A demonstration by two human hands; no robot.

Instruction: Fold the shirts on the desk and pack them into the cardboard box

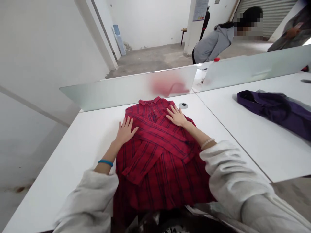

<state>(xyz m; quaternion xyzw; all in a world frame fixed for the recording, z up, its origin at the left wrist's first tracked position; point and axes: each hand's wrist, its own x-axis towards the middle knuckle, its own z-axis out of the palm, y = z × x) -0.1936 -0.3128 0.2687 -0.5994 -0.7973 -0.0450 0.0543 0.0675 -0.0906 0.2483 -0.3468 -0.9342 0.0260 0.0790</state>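
Nearest the camera, two pale grey sweatshirt sleeves [233, 174] reach forward over the near edge of the white tabletop [82, 145]. Between them lies a red plaid cotton shirt [157, 155], spread flat at the middle of the tabletop, collar toward the far edge, its sleeves folded across the front. The left hand [125, 131] rests flat on the shirt's left edge, fingers released and spread, grasping nothing; a blue band [105, 162] circles that wrist. The right hand [177, 116] lies palm down near the collar, fingers likewise loose and splayed, with a pale beaded bracelet [207, 142] at the wrist.

The shirt looks light, soft and limp; it would likely sag and lose its folds if lifted by one point, so the side edges or shoulders seem the better places to take hold.

A frosted glass divider [121, 90] runs along the far edge. A crumpled purple garment [274, 110] lies on the adjoining tabletop to the right. Beyond, another person in a grey top [213, 43] bends forward.
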